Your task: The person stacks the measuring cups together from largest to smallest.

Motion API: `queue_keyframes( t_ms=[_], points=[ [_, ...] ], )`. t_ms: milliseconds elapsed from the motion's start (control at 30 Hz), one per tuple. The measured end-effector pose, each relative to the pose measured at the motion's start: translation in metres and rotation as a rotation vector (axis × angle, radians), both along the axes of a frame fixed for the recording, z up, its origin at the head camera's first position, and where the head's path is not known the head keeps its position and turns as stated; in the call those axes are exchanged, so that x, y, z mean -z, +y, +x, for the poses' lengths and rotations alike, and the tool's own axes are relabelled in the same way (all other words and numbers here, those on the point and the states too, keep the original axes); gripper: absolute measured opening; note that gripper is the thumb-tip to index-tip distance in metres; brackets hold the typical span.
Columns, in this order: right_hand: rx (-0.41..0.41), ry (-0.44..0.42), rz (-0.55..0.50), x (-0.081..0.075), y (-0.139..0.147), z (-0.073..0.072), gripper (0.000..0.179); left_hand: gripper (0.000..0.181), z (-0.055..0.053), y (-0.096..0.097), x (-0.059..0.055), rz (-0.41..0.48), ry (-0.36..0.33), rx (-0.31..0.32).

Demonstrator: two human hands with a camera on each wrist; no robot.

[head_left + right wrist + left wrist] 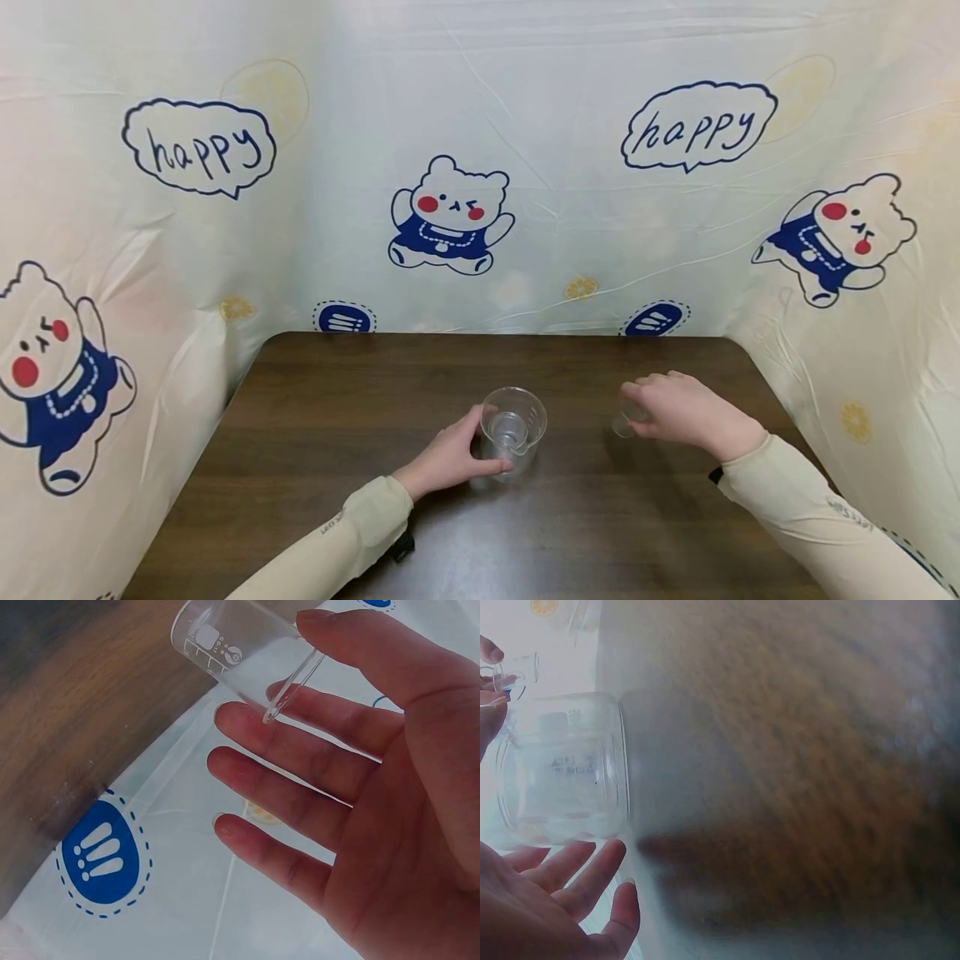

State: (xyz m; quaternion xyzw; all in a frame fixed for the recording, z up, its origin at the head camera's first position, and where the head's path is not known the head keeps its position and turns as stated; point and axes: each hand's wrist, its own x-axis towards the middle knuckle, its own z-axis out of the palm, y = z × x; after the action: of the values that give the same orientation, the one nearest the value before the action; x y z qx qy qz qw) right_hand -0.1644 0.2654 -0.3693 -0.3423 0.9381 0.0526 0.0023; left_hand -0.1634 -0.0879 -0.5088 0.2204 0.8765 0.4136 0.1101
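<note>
A clear glass beaker with a pouring lip stands upright on the dark wooden table. My left hand holds it from the left, thumb on the near side and fingers round the far side. Within the beaker's wall an inner glass outline shows in the left wrist view. To the right, above the table, my right hand pinches a smaller beaker at its rim between thumb and fingertips. White graduation marks are printed on this small beaker, and its base points down toward the table.
The brown tabletop carries both arms' shadows. A pale cloth printed with bears and the word "happy" hangs round the table's back and sides.
</note>
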Motion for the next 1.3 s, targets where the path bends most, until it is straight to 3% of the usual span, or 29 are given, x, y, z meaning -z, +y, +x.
queue_keyframes(
  t_ms=[767,1300],
  points=[
    [-0.022,0.041,-0.017,-0.024,-0.009,0.004,0.023,0.088,0.001,-0.001,-0.003,-0.011,-0.026,0.007],
    [-0.060,0.061,-0.028,-0.038,-0.023,0.002,0.023,0.088,0.000,-0.001,-0.001,-0.017,-0.007,0.008]
  ],
)
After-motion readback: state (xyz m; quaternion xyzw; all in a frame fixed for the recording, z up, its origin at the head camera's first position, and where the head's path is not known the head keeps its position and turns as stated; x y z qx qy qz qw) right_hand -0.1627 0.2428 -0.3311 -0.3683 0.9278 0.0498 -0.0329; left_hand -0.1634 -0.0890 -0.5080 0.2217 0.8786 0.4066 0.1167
